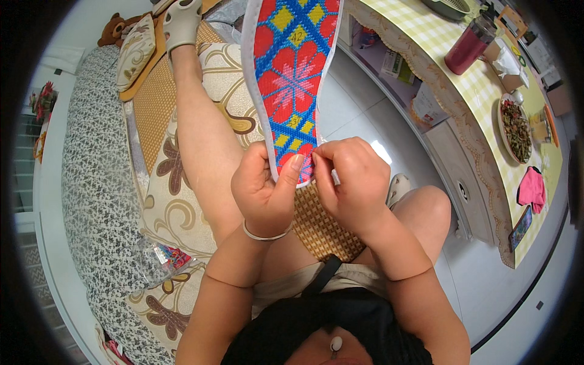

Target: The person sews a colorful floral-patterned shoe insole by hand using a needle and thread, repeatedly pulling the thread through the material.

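Observation:
An embroidered insole (293, 85) with red flowers, blue bands and yellow diamonds points away from me, its pale edge running all around. My left hand (265, 185) grips its near end, the thumb lying on the stitched face and the fingers curled behind. At the right edge of that same end, my right hand (353, 176) has thumb and forefinger pinched together close against the insole. Whatever sits in that pinch is too small to make out. The insole's far tip runs out of view at the top.
A clear plastic bag (167, 260) with colourful contents lies on the patterned sofa cover (173, 207) to my left. On the right, a checked tablecloth (420, 30) carries a dark red flask (470, 45), a plate of food (516, 131), a pink cloth (532, 190) and a phone (521, 228).

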Demonstrator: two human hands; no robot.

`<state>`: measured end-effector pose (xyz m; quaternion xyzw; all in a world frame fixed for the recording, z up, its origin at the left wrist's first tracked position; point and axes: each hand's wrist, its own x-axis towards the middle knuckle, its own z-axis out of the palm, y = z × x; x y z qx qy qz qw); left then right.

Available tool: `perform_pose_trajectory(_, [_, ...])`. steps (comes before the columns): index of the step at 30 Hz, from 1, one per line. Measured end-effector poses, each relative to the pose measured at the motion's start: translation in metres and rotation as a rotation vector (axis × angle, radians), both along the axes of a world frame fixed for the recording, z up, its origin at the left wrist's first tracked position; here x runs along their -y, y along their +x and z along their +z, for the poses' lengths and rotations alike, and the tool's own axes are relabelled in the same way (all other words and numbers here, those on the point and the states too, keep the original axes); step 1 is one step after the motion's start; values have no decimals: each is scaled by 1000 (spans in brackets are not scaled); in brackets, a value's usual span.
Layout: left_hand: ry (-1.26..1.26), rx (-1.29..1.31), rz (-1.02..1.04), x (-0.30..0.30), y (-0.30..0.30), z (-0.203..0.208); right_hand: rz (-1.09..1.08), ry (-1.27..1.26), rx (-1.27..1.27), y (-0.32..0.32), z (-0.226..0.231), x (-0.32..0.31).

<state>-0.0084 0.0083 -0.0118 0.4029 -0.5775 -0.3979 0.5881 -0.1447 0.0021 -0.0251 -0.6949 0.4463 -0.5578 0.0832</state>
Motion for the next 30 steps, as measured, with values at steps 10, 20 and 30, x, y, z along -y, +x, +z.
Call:
perform_pose_trajectory(10, [251,-499,-250,15,8,4,647,914,1169,-17,-11,14])
perform_pose_trajectory(20, [335,-492,-397,14,15,-5,834,980,1629,-12,-39,20])
perform_pose_trajectory(30, [400,-927,-743,38,25,-9,979,391,1882,-76,-9,32])
